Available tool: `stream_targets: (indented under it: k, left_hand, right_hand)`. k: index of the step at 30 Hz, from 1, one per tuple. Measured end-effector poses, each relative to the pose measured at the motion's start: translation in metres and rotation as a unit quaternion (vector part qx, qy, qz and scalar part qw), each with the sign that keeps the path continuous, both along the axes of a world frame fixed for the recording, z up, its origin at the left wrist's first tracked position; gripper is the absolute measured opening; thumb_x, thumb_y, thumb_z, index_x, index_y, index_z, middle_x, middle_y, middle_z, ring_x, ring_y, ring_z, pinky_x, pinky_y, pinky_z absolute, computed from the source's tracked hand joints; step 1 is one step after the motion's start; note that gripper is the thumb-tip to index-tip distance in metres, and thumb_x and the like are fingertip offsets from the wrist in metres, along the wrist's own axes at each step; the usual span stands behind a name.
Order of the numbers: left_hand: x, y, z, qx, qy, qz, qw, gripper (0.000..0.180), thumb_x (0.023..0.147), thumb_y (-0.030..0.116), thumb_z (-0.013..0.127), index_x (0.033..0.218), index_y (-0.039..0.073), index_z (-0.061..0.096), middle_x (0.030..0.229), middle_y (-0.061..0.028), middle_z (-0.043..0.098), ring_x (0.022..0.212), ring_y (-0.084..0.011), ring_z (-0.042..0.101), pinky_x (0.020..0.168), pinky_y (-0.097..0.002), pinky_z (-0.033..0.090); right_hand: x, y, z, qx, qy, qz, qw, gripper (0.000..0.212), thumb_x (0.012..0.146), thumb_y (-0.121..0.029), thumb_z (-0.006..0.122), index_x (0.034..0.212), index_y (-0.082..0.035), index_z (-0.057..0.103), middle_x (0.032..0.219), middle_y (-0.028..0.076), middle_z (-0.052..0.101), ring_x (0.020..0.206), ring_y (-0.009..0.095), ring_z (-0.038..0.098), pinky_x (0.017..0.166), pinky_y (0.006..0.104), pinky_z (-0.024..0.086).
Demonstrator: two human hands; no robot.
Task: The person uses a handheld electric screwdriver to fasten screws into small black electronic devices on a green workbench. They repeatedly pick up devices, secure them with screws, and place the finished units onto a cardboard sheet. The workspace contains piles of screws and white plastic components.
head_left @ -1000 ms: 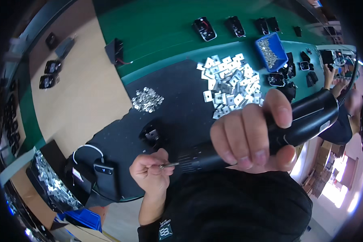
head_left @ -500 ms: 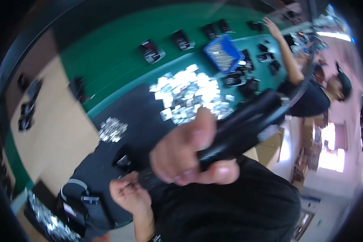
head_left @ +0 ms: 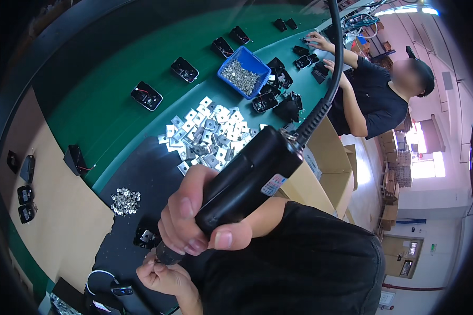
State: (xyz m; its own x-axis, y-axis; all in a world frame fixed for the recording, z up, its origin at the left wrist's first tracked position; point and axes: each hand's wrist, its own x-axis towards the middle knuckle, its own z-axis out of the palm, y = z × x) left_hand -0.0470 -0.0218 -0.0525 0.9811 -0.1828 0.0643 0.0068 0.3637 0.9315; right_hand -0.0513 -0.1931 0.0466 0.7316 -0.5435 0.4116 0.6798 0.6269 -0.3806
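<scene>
My right hand (head_left: 186,212) is wrapped round a black electric screwdriver (head_left: 252,176), which slants down toward the lower left with its cable rising from the upper end. At its nose, my left hand (head_left: 165,278) is closed in a pinch; whatever its fingertips hold is too small to make out. Just beyond the nose lies a black plastic housing (head_left: 144,237) on the dark mat (head_left: 155,168). A small heap of shiny metal parts (head_left: 126,201) rests beside it. Farther off, a pile of square metal plates with holes (head_left: 205,137) spreads behind the screwdriver.
A blue bin (head_left: 223,73) of small metal parts stands beyond the plates. Several black housings (head_left: 147,96) line the green surface. At the right, a co-worker (head_left: 378,94) reaches over more housings. An open cardboard box (head_left: 333,181) is close on my right; a small device (head_left: 122,290) lies lower left.
The view has swung, so the bench appears shifted left and lower. The screwdriver's nose has come down to my left fingertips. The co-worker's raised arm has lowered, and both their hands now show.
</scene>
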Motion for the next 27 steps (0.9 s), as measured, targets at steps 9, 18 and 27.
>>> stream_targets:
  k: [9, 18, 27]
  left_hand:
    - [0.004, 0.002, 0.019, -0.020, 0.197, -0.049, 0.979, 0.034, 0.087, 0.034, 0.069, 0.087, 0.003, 0.056, 0.075, -0.0145, 0.064, 0.063, -0.0157, 0.058, 0.053, -0.0244, 0.044]
    - [0.022, 0.014, 0.021, 0.128, -0.037, -0.043, 0.990, 0.068, 0.078, 0.048, 0.073, 0.115, -0.005, 0.053, 0.101, -0.0163, 0.059, 0.082, -0.0202, 0.057, 0.070, -0.0285, 0.046]
    - [0.061, 0.024, 0.011, 0.499, -0.301, -0.161, 0.796, 0.087, 0.054, 0.029, 0.086, 0.129, 0.003, 0.050, 0.127, -0.0139, 0.054, 0.109, -0.0318, 0.052, 0.091, -0.0424, 0.036]
  right_hand:
    - [0.006, -0.018, -0.010, -0.126, -0.090, 0.119, 0.981, 0.037, 0.084, -0.016, 0.065, 0.113, -0.012, 0.042, 0.083, 0.005, 0.056, 0.073, 0.016, 0.057, 0.066, 0.0311, 0.048]
    - [0.017, -0.008, -0.017, -0.159, -0.055, 0.106, 0.980, 0.031, 0.087, -0.022, 0.069, 0.107, -0.016, 0.046, 0.079, 0.001, 0.059, 0.069, 0.012, 0.060, 0.062, 0.0246, 0.051]
    - [0.019, 0.008, -0.027, -0.232, 0.118, 0.028, 0.965, 0.034, 0.084, -0.017, 0.067, 0.106, -0.014, 0.042, 0.072, 0.000, 0.054, 0.063, 0.014, 0.053, 0.059, 0.0297, 0.045]
